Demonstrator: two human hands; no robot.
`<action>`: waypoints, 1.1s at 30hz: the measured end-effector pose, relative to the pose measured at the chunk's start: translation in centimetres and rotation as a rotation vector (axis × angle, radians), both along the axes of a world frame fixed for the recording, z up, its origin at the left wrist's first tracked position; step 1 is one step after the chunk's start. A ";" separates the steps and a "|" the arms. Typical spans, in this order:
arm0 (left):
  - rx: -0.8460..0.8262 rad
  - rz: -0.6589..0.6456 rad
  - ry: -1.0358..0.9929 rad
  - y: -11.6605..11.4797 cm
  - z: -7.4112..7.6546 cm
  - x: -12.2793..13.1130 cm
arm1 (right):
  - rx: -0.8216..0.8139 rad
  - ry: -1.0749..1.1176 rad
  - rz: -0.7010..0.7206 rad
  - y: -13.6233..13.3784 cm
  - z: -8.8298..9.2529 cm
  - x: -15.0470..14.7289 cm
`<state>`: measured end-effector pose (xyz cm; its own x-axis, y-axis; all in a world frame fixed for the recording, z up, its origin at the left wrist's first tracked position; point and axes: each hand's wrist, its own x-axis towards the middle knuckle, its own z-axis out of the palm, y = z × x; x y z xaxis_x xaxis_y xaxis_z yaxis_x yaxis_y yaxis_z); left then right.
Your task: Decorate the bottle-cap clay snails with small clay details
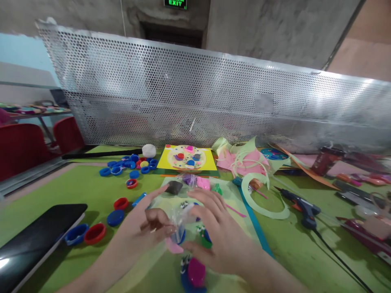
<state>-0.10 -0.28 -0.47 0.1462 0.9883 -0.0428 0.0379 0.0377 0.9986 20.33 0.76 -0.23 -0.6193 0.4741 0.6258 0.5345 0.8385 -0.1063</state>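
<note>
Between my hands is a crumpled clear plastic bag (pixel 179 217), blurred, with a pink piece (pixel 174 245) at its lower end. The curled fingers of my left hand (pixel 143 232) pinch the bag's left side, while the index finger stretches forward. My right hand (pixel 220 232) hovers over the work sheet, thumb apart from its bent fingers, fingertips close to the bag; whether they touch it is unclear. Below lies a blue cap with a magenta clay lump (pixel 196 272) and googly eyes. A green clay piece with eyes (pixel 201 231) shows partly beneath my right hand.
Blue and red bottle caps (pixel 115 218) lie left, beside a black phone (pixel 45 240). A decorated paper plate (pixel 187 158) rests on yellow card at the back. Paper scraps (pixel 241 160) and a corded glue gun (pixel 305 209) are right. A perforated metal screen (pixel 195 89) stands behind.
</note>
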 end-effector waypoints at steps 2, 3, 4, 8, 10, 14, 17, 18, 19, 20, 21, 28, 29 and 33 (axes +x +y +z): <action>0.014 0.005 -0.005 -0.2 -0.2 0.1 | -0.030 0.013 0.006 -0.5 0.0 -0.3; 0.022 -0.004 -0.011 -0.4 -0.4 0.2 | -0.066 0.010 -0.002 -0.8 0.1 -0.6; 0.025 -0.018 -0.018 -0.6 -0.5 0.2 | -0.114 0.001 -0.008 -1.0 0.1 -0.8; 0.049 -0.077 -0.041 -1.3 -1.0 0.6 | -0.283 -0.012 0.026 -1.6 0.4 -1.2; 0.055 -0.079 -0.060 -1.5 -1.0 0.6 | -0.330 -0.007 0.058 -1.7 0.8 -1.1; 0.072 -0.074 -0.132 -1.6 -1.1 0.4 | -0.438 0.058 0.125 -1.6 1.6 -0.7; 0.073 -0.129 -0.074 -1.6 -1.2 0.0 | -0.561 0.155 0.153 -1.5 1.7 -0.5; 0.073 -0.148 -0.059 -1.6 -1.1 -0.1 | -0.591 0.204 0.150 -1.4 1.7 -0.5; 0.072 -0.168 -0.048 -1.6 -1.1 -0.2 | -0.609 0.257 0.136 -1.3 1.7 -0.5; 0.066 -0.176 -0.041 -1.6 -1.0 -0.3 | -0.613 0.309 0.115 -1.2 1.7 -0.4; 0.064 -0.173 -0.036 -1.7 -0.9 -0.4 | -0.599 0.349 0.096 -1.1 1.6 -0.4; 0.033 -0.132 -0.041 -2.8 -0.3 -0.8 | -0.583 0.328 0.268 -0.8 1.4 0.5; 0.033 -0.120 -0.066 -3.0 -0.2 -0.8 | -0.628 0.320 0.266 -0.6 1.4 0.6; 0.087 -0.117 -0.093 -3.0 0.0 -0.9 | -0.799 0.262 0.231 0.1 1.1 0.8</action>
<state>-0.99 -3.29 -0.48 0.2599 0.9637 0.0617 -0.0560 -0.0487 0.9972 21.11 0.82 0.83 -0.6373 0.7120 0.2949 0.2362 0.5447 -0.8046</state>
